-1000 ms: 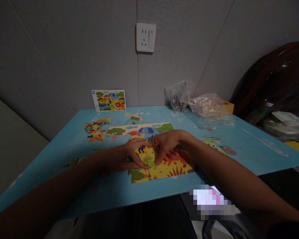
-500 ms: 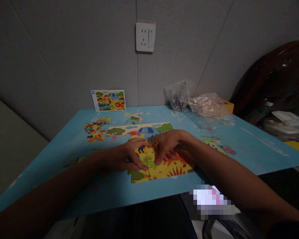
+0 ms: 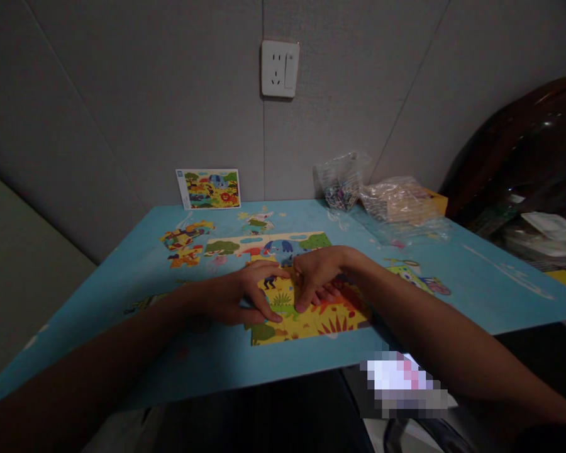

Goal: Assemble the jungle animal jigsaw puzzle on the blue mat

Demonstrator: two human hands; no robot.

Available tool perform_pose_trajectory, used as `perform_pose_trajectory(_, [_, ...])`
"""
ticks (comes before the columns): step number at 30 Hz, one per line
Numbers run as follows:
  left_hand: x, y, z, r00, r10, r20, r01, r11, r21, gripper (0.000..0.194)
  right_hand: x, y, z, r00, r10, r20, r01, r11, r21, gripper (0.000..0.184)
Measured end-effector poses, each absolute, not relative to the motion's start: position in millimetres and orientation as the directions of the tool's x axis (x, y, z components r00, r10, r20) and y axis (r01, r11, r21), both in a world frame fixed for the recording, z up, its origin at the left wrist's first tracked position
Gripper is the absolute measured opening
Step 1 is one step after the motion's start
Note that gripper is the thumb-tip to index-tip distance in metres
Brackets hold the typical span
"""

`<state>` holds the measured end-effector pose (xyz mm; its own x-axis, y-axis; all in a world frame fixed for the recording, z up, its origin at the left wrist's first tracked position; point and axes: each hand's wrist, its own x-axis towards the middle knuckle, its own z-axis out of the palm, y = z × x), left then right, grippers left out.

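Note:
A partly joined jigsaw puzzle (image 3: 306, 327) with a yellow savanna scene lies flat on a blue table (image 3: 217, 371). My left hand (image 3: 252, 292) rests on its left part, thumb and index finger stretched apart, touching the pieces near a green plant. On the middle of the puzzle is my right hand (image 3: 318, 277), its thumb pointing down onto the surface and its other fingers bent but apart. Both hands hide part of the puzzle. A few joined loose puzzle pieces (image 3: 185, 255) lie to the left of it.
A picture card (image 3: 212, 189) with the same scene leans against the wall. Near the back right sit a clear bag of small pieces (image 3: 342, 189) and a plastic-wrapped box (image 3: 400, 201). A wall socket (image 3: 280, 69) is above. A blurred bright object (image 3: 400, 377) lies below the table's front edge.
The view has shifted slightly. Both hands stay in about the same place on the puzzle, and the pieces show no clear movement.

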<state>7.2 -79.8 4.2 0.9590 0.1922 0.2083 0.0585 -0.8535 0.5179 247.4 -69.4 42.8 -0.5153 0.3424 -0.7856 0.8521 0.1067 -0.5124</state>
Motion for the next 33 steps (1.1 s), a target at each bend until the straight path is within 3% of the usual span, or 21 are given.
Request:
perform_pose_trajectory(19, [9.8,-78.9,2.8,0.948,0.180,0.263,0.023,-0.863,0.505,0.018,244.5,-72.6,41.9,-0.496,0.439,-0.749,0.852,0.077,-0.519,0.058])
perform_pose_trajectory(23, [-3.7,-56.7,3.4,0.886,0.328,0.326,0.121,-0.845,0.521,0.018,246.4,-73.1,43.4,-0.491,0.483,-0.725,0.851,0.089,-0.517,0.053])
perform_pose_trajectory(26, [-31.5,-25.2,4.7,0.577,0.693,0.431,0.497,-0.717,0.488,0.024,247.1,-70.0,41.0,-0.495,0.573,-0.653,0.833,0.098,-0.545,0.050])
perform_pose_trajectory(29, [-65.5,2.3,3.3,0.153,0.919,0.362,0.862,-0.304,0.406,0.035,244.9,-63.2,33.6,-0.451,0.764,-0.461,0.810,0.133,-0.572,0.051])
perform_pose_trajectory(31, [-84.8,13.4,0.3,-0.090,0.963,0.255,0.931,-0.010,0.365,0.053,242.5,-58.2,26.9,-0.356,0.894,-0.272,0.809,0.149,-0.568,0.050])
perform_pose_trajectory(33, [-98.7,19.5,-2.8,-0.127,0.976,0.178,0.917,0.048,0.395,0.057,240.4,-54.3,20.5,-0.250,0.959,-0.131,0.817,0.137,-0.561,0.047])
